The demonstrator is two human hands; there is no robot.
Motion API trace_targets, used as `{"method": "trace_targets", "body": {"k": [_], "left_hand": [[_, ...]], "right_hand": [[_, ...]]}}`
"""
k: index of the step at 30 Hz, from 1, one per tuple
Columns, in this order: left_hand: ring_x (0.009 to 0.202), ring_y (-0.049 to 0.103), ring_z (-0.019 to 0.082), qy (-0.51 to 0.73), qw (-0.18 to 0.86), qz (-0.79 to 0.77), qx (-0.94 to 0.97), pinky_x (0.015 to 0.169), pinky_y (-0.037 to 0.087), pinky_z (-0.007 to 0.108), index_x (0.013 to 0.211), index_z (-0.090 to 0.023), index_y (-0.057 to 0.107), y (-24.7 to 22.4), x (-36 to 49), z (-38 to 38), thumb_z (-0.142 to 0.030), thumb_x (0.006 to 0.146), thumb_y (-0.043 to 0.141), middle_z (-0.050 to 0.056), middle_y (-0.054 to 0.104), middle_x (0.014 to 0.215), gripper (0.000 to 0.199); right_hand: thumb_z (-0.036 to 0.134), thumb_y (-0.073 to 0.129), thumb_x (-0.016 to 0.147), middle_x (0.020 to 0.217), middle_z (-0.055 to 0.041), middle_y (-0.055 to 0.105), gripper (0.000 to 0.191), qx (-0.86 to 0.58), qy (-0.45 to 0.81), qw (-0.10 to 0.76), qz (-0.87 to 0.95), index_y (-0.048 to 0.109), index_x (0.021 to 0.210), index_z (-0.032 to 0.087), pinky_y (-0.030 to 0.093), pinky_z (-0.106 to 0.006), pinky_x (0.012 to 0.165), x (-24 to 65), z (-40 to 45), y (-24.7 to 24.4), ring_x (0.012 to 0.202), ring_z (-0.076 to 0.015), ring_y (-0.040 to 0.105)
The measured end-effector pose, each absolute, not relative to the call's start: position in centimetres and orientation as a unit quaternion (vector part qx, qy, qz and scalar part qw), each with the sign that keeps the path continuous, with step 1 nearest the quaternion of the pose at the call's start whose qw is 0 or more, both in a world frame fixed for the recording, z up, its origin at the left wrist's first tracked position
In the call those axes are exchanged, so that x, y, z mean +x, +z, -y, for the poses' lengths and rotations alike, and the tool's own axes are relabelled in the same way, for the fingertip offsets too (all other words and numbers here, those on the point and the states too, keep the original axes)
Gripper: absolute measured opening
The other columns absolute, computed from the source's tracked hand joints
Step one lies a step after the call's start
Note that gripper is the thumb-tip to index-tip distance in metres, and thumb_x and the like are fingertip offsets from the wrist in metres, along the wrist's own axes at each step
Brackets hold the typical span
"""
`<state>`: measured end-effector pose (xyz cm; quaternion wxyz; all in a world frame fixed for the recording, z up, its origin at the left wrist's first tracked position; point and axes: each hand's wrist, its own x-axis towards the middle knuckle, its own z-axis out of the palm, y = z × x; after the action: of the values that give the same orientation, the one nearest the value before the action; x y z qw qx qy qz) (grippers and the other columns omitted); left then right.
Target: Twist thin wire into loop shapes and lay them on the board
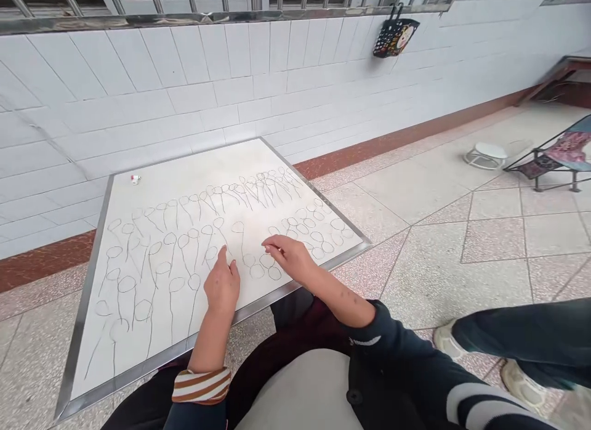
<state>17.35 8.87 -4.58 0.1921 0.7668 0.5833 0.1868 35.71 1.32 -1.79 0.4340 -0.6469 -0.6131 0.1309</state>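
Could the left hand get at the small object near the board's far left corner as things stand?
Probably yes: the left hand rests on the board, and only flat wire loops lie between it and the small object.

White board (152, 331), silver rim; brown-white striped cuff (201, 385); black basket (394, 37), seemingly dotted.

I've got both hands on the white board (152, 190) — left hand (222, 286) flat, forefinger out among the wire loops (184, 245), right hand (290, 255) pinching at a small loop by the near edge. A tiny object (135, 178) sits far corner — a patterned basket (394, 37) hangs on the tiled wall (184, 79).
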Motion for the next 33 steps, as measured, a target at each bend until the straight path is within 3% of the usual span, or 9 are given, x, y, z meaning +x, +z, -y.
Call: {"method": "trace_targets", "body": {"k": [2,6,20,26,33], "left_hand": [[0.069,0.059,0.022,0.200,0.185,-0.577,0.770,0.063,0.041,0.031,0.135,-0.020,0.045,-4.2,15.4,-7.2,-0.034,0.091,0.038,0.004,0.063,0.075,0.046],[0.063,0.056,0.018,0.241,0.232,-0.569,0.751,0.061,0.042,0.028,0.128,-0.021,0.052,-4.0,12.4,-4.3,-0.039,0.091,0.039,-0.001,0.055,0.065,0.043],[0.054,0.043,0.013,0.324,0.414,-0.534,0.662,0.059,0.038,0.024,0.117,-0.022,0.060,-5.2,10.9,-2.1,-0.039,0.084,0.052,-0.006,0.045,0.057,0.038],[0.057,0.050,0.013,0.345,0.450,-0.533,0.628,0.060,0.042,0.025,0.120,-0.022,0.058,-6.2,10.5,-1.6,-0.037,0.083,0.055,-0.004,0.053,0.064,0.040],[0.088,0.061,0.017,0.407,0.498,-0.514,0.568,0.078,0.049,0.030,0.130,-0.019,0.045,-5.1,11.3,-0.7,-0.031,0.077,0.063,0.009,0.065,0.103,0.057]], "right_hand": [[0.024,0.043,0.093,0.095,-0.0023,0.068,0.022,-0.723,0.153,0.355,0.572,0.064,0.101,0.024,0.046,-0.027,0.078,36.3,-1.8,-4.6,0.087,-0.0157,0.060],[0.022,0.049,0.090,0.094,-0.0041,0.066,0.018,-0.736,0.163,0.316,0.577,0.066,0.095,0.023,0.043,-0.032,0.083,37.0,-1.9,-7.3,0.094,-0.0200,0.055],[0.023,0.057,0.087,0.100,-0.0097,0.062,0.008,-0.737,0.194,0.179,0.623,0.062,0.092,0.019,0.042,-0.033,0.073,33.0,-7.9,-7.5,0.099,-0.0255,0.049],[0.018,0.052,0.088,0.095,-0.0099,0.062,0.009,-0.740,0.219,0.180,0.610,0.059,0.082,0.019,0.041,-0.031,0.071,32.3,-7.1,-7.1,0.095,-0.0241,0.052],[0.031,0.047,0.089,0.079,0.0020,0.062,0.011,-0.675,0.292,0.284,0.616,0.055,0.089,0.024,0.040,-0.024,0.061,31.3,-3.5,-3.4,0.068,-0.0131,0.054]]}}
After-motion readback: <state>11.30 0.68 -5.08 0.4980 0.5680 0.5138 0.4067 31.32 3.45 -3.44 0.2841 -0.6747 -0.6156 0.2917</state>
